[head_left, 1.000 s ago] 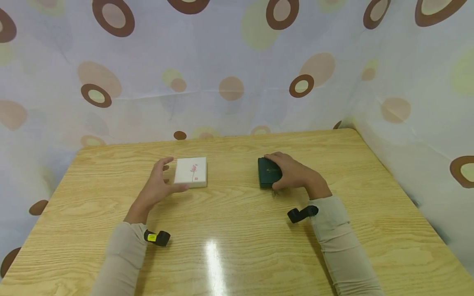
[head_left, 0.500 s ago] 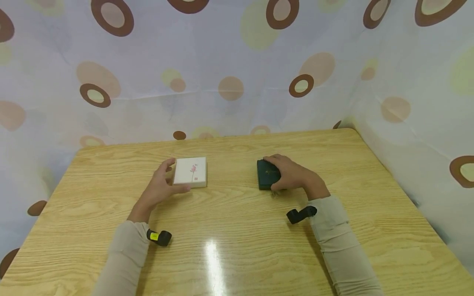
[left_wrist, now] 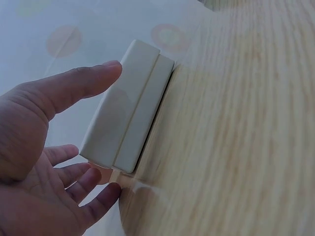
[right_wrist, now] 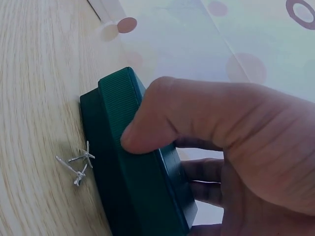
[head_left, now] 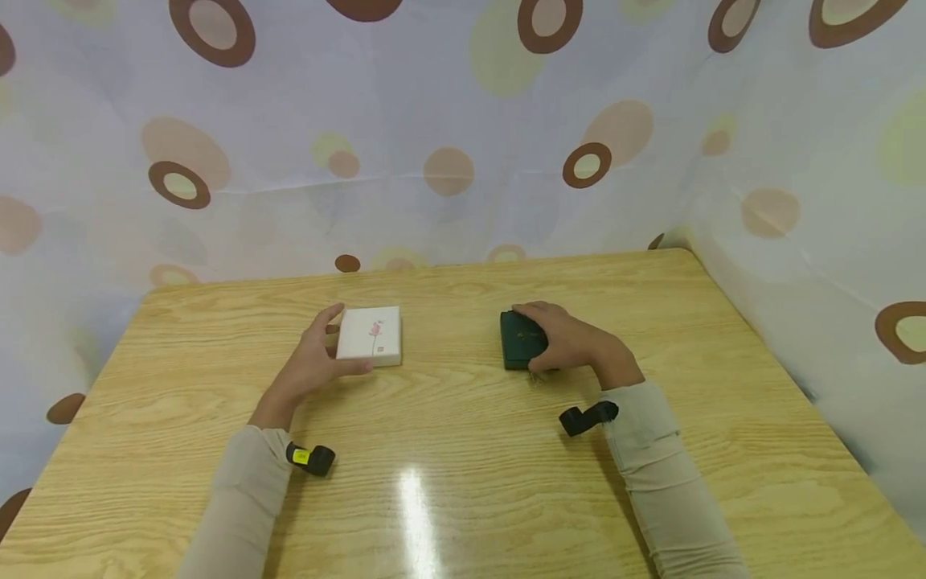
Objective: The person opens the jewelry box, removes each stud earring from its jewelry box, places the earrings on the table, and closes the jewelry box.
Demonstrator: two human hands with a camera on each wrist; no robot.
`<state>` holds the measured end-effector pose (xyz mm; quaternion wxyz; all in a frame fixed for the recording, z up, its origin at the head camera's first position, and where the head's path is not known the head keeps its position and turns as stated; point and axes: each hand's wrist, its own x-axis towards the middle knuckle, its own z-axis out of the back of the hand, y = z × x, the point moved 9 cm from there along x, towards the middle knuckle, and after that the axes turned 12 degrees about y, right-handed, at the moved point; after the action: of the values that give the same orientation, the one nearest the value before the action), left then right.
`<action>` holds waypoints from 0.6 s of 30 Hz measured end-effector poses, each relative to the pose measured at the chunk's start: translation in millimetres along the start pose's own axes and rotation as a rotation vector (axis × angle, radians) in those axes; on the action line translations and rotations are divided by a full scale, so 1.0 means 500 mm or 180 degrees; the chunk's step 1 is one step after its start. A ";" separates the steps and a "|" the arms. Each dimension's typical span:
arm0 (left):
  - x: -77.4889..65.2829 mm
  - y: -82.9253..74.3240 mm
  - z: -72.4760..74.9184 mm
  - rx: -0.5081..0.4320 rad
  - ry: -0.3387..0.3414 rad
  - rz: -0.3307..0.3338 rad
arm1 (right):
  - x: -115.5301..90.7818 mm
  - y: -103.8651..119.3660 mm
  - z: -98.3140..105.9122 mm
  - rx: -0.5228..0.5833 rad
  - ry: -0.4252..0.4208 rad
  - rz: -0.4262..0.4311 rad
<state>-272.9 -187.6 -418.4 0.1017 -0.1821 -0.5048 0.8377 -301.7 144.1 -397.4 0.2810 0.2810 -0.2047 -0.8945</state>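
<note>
A white square box (head_left: 367, 331) with a pink flower on its lid lies at the left of the wooden table (head_left: 477, 466). My left hand (head_left: 307, 368) is spread around its left side, thumb along the front edge and a fingertip near the back corner. In the left wrist view, the fingers (left_wrist: 101, 204) are apart from the box. At the right, my right hand (head_left: 571, 338) grips a dark green box (head_left: 519, 339), thumb pressed on the front of its ribbed lid (right_wrist: 120, 101), fingers partly hidden behind. Small silver twig-like jewellery (right_wrist: 80, 174) lies before the green box.
A patterned curtain (head_left: 448, 217) hangs right behind the table's back edge and along its right side. Black wrist cameras, the left (head_left: 318, 460) and the right (head_left: 579, 420), stick out from the beige sleeves. Bare wood lies between the two boxes.
My left hand has moved slightly right, closer around the white box. My right hand stays on the green box, which has barely shifted. The head view has tilted a little.
</note>
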 end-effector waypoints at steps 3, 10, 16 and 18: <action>0.003 0.003 0.000 -0.0003 0.0008 0.0038 | 0.001 0.002 0.000 0.0007 -0.0009 0.0020; 0.005 0.011 -0.002 -0.0031 0.0032 0.0117 | -0.006 0.004 0.008 0.0038 -0.0132 0.0083; 0.006 0.005 0.001 -0.0071 0.0015 0.0076 | -0.011 0.006 0.016 0.0034 -0.0202 0.0098; 0.005 0.005 0.002 -0.0034 -0.0002 0.0100 | -0.011 0.007 0.017 0.0043 -0.0213 0.0095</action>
<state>-275.7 -188.5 -420.7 0.0874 -0.1903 -0.5063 0.8365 -301.6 146.7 -387.1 0.2854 0.2497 -0.2242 -0.8977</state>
